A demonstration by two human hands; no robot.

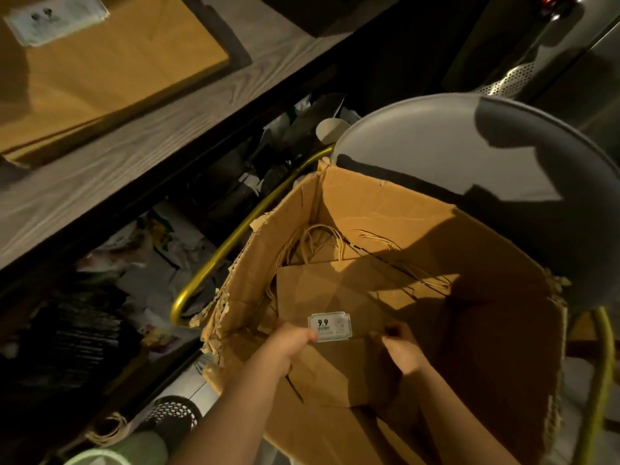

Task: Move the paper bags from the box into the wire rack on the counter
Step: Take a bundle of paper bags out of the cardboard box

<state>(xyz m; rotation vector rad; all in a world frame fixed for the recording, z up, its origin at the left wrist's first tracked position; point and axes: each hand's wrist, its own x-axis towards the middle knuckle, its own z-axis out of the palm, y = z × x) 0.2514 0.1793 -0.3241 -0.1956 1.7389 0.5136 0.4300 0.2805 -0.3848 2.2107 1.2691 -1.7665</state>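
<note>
Grip of left hand and right hand tight on paper bag, low inside box.

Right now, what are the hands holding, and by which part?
The left hand and right hand grip the top bag in the box, either side of its sticker, at the end away from the handles.

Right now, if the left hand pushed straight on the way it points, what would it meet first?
The left hand pinches the top paper bag beside its 9.9 sticker; straight on, it would likely cross that sticker first, though depth is hard to judge.
</note>
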